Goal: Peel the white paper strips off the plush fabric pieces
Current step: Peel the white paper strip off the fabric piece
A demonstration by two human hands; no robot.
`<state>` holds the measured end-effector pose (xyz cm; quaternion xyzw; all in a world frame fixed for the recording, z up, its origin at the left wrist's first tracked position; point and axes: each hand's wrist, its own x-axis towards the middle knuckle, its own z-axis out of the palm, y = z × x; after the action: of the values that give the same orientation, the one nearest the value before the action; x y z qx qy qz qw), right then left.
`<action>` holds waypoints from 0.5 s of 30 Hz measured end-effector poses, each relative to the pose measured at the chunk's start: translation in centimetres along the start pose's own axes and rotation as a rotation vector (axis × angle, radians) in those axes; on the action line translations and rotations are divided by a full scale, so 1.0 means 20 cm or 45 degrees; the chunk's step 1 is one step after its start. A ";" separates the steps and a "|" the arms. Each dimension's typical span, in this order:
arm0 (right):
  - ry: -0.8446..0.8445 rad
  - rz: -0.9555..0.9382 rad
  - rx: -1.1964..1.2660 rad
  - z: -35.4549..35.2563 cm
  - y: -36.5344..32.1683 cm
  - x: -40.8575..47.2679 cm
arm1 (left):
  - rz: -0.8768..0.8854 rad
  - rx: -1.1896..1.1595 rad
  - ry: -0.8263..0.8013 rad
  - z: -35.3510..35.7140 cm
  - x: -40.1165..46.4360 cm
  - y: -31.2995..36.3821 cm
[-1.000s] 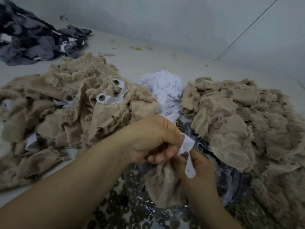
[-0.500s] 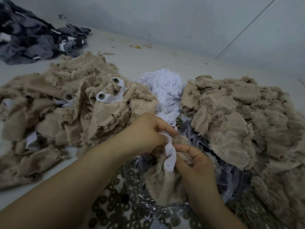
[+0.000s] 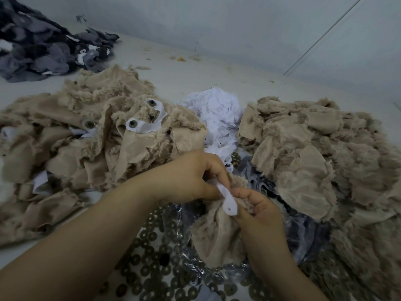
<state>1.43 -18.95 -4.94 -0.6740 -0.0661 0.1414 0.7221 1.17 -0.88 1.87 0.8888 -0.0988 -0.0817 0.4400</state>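
Strip (image 3: 227, 202) is half off the plush (image 3: 217, 240); both hands (image 3: 186, 177) (image 3: 258, 211) pinch it. Many peeled papers (image 3: 214, 114) lie behind; left pile (image 3: 143, 124) keeps strips.

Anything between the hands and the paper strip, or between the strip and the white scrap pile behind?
Nothing visible. The left hand and right hand already pinch the paper strip on the held plush piece. The way back to the white scrap pile looks open, flanked by beige heaps.
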 end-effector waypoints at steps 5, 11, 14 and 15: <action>0.026 -0.013 -0.013 -0.01 0.01 0.00 | -0.048 -0.193 0.240 0.03 0.02 -0.01; 0.022 -0.046 -0.058 -0.01 0.03 0.01 | 0.066 -0.104 0.518 0.09 0.07 -0.01; 0.007 -0.064 -0.050 -0.01 0.04 0.02 | 0.151 0.136 0.585 0.12 0.10 -0.02; 0.004 -0.063 -0.051 -0.01 0.04 0.02 | 0.158 0.147 0.578 0.13 0.11 -0.02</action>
<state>1.79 -19.00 -5.78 -0.6866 -0.0844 0.1210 0.7120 2.68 -3.13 -0.18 0.9002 -0.0564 0.1530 0.4038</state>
